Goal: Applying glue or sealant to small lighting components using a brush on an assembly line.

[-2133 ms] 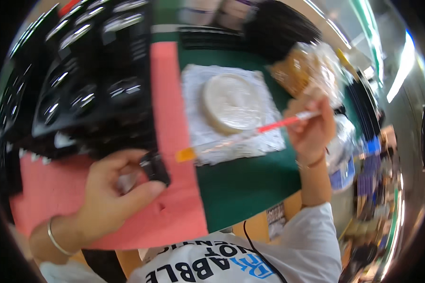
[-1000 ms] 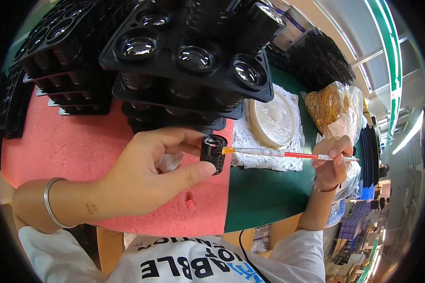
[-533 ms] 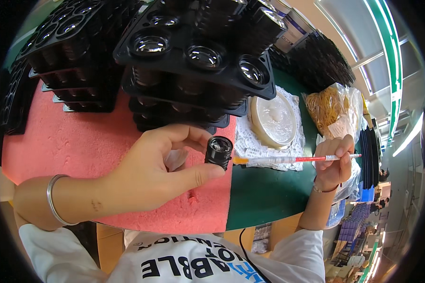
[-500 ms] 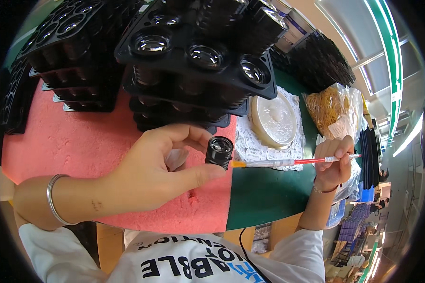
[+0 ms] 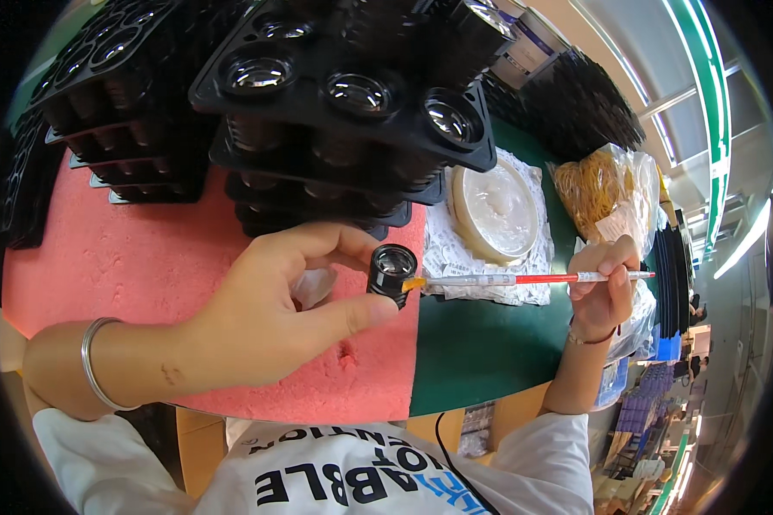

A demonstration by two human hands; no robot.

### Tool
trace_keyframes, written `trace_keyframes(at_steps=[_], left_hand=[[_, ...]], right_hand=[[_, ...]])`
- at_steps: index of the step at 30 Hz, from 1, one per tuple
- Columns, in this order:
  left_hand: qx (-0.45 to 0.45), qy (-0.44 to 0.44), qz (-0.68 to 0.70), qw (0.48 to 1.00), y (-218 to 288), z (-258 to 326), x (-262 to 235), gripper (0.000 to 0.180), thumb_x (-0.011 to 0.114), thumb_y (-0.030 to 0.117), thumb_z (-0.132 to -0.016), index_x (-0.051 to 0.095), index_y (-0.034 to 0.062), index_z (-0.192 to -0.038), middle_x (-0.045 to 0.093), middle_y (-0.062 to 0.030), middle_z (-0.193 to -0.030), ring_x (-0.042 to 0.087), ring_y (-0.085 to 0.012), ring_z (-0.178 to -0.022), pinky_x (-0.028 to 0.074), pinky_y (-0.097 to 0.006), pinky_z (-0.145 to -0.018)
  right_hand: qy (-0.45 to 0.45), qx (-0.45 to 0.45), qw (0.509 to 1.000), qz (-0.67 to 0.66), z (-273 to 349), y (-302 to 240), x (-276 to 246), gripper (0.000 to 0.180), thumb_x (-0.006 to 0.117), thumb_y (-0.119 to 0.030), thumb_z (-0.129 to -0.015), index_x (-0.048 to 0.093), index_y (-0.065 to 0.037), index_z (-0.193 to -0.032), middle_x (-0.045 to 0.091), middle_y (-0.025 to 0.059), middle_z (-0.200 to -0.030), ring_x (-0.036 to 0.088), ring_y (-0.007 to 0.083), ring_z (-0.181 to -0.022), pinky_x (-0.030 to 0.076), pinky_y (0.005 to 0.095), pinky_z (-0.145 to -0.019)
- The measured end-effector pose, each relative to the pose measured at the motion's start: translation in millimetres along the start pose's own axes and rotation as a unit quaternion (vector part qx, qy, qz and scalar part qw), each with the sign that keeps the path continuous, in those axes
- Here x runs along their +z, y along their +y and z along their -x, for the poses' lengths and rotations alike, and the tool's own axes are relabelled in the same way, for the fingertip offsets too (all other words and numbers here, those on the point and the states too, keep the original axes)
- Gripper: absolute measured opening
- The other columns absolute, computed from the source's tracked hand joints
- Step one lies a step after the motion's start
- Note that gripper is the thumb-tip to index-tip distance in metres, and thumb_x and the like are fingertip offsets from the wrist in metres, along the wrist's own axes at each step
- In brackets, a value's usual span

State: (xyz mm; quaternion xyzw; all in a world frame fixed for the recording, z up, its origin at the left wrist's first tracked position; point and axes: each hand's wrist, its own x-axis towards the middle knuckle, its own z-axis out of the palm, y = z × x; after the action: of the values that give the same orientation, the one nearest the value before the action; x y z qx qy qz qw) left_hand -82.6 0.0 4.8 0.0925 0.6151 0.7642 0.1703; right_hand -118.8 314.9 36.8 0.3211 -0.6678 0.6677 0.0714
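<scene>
My left hand [image 5: 270, 292] is closed, gripping a small black lens barrel [image 5: 392, 271] between thumb and fingers, its glass end tilted up. Something whitish [image 5: 314, 287] shows inside the curl of that hand; I cannot make out what it is. In my right hand [image 5: 608, 283] is a slim brush [image 5: 489, 280] with a clear and red handle, held level and pointing left. Its orange bristle tip touches or nearly touches the right side of the barrel. Behind the brush, a round shallow dish [image 5: 498, 210] with a translucent, glossy substance rests on white printed sheets [image 5: 459, 276].
Stacked black trays [image 5: 318, 129] with large lenses stand just beyond my left hand, with another tray stack [image 5: 129, 112] farther left. A pink foam mat [image 5: 129, 275] covers the green table [image 5: 472, 352] at left. At right lies a clear bag of yellow bands [image 5: 605, 193]; cans [image 5: 528, 47] stand behind.
The brush has moved slightly left and up, bringing its tip to the barrel's side. My left hand and the barrel have shifted slightly left; the whole view has also shifted a little.
</scene>
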Motion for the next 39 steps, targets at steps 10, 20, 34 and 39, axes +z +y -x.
trace_keyframes(at_steps=[10, 20, 34, 39], left_hand=[[0.017, -0.059, -0.071, 0.996, -0.5, -2.4, -6.1, 0.028, 0.060, 0.008, -0.082, 0.052, -0.0016, -0.107, 0.057, -0.0021, -0.092, 0.045, -0.0035, -0.074, 0.038, -0.020, -0.062], [0.002, -0.036, -0.019, 0.999, 0.8, 0.5, -4.0, 0.026, 0.067, 0.013, -0.077, 0.055, 0.0038, -0.099, 0.058, 0.0024, -0.081, 0.037, 0.0015, -0.054, 0.030, -0.017, -0.045], [0.515, 0.123, -0.521, 0.669, 95.5, 23.9, -28.1, 0.039, 0.066, 0.018, -0.068, 0.053, 0.0002, -0.100, 0.055, -0.0035, -0.083, 0.049, -0.0112, -0.063, 0.037, -0.022, -0.055], [0.348, 0.435, -0.479, 0.678, 149.9, 28.0, -93.0, 0.033, 0.063, 0.023, -0.079, 0.059, -0.0019, -0.099, 0.059, -0.0033, -0.089, 0.052, -0.0089, -0.084, 0.037, -0.020, -0.078]], right_hand=[[0.063, 0.022, 0.998, -0.007, -0.5, -0.1, -4.2, 0.020, 0.048, -0.020, -0.085, 0.046, -0.002, -0.077, 0.054, 0.0108, -0.057, 0.051, 0.0142, -0.046, 0.041, 0.0224, -0.042], [-0.009, 0.020, 0.994, -0.111, -6.0, 0.1, -4.2, 0.018, 0.043, -0.019, -0.089, 0.038, -0.007, -0.077, 0.044, 0.0029, -0.053, 0.036, 0.0093, -0.041, 0.030, 0.0214, -0.039], [0.062, 0.031, 0.988, -0.137, 3.7, -2.0, -10.4, 0.020, 0.044, -0.020, -0.089, 0.041, -0.005, -0.076, 0.047, 0.0066, -0.051, 0.042, 0.0108, -0.039, 0.035, 0.0206, -0.037], [0.059, 0.038, 0.989, -0.129, -3.0, 0.3, -8.2, 0.020, 0.044, -0.019, -0.088, 0.043, -0.004, -0.076, 0.052, 0.0093, -0.056, 0.046, 0.0118, -0.042, 0.037, 0.0201, -0.038]])
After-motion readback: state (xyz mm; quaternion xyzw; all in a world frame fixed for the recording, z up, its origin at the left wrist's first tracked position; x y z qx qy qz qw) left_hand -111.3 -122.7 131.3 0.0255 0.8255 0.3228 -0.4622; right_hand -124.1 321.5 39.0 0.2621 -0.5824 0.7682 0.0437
